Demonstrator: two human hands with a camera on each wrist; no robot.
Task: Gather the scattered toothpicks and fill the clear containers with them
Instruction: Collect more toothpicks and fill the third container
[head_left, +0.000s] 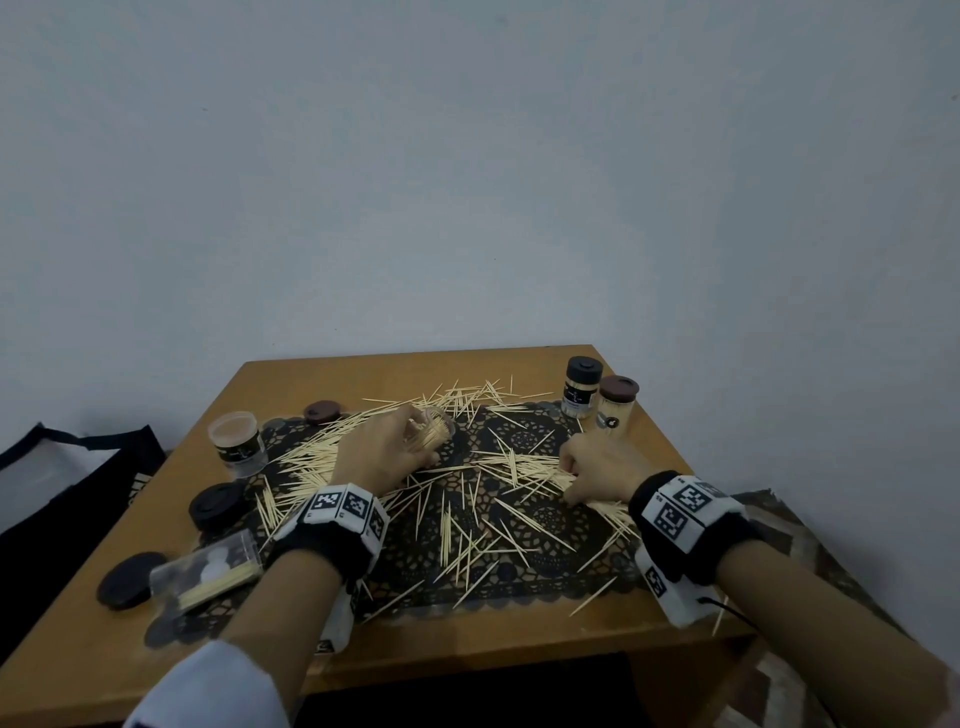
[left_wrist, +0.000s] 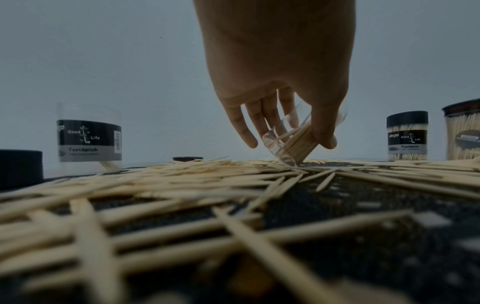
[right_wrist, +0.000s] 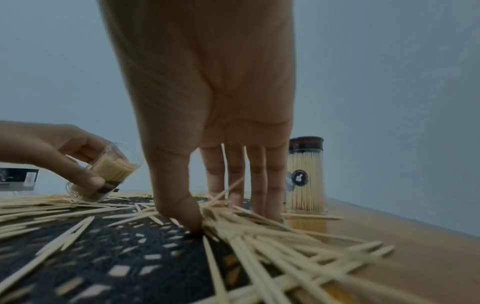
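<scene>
Pale wooden toothpicks (head_left: 464, 540) lie scattered over a black lace mat (head_left: 545, 519) on a small wooden table. My left hand (head_left: 387, 449) grips a clear container (head_left: 435, 430), tilted with its base on the mat and partly filled with toothpicks; the left wrist view shows that container (left_wrist: 291, 147) between thumb and fingers. My right hand (head_left: 592, 465) is curled down on a heap of toothpicks (right_wrist: 259, 230) at the mat's right side. Its thumb and fingertips (right_wrist: 271, 205) pinch a bunch against the mat.
An open labelled clear container (head_left: 238, 442) stands at the back left. Two capped, full containers (head_left: 582, 388) (head_left: 617, 408) stand at the back right. Loose lids (head_left: 323, 411) (head_left: 215, 504) (head_left: 132, 578) and a flat clear box (head_left: 208, 569) lie on the left. A wall is close behind.
</scene>
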